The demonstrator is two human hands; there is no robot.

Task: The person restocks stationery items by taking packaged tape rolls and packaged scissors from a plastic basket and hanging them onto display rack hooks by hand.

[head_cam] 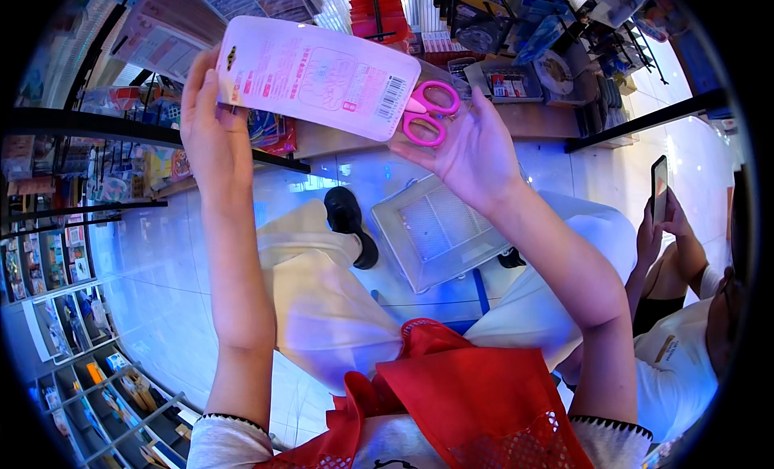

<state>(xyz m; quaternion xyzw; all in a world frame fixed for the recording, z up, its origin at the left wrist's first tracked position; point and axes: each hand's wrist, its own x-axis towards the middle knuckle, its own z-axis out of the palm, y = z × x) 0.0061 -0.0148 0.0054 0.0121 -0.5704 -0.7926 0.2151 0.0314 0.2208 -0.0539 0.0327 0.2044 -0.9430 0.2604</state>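
A flat pink and white package card (326, 76) with printing and a barcode is held up before me, tilted down to the right. Pink scissors handles (430, 113) stick out at its right end, under clear plastic. My left hand (214, 100) grips the card's left end, with the thumb on the near face. My right hand (471, 145) supports the handle end from the right, palm up, its fingers spread about the plastic. The scissor blades are hidden behind the card.
A grey plastic basket (444, 227) stands on the floor between my legs. Shop racks with hanging packs and a wooden shelf (538, 121) lie ahead. Black rails (91, 124) cross at left. A divided rack (103, 402) is lower left. Another person at right holds a phone (659, 188).
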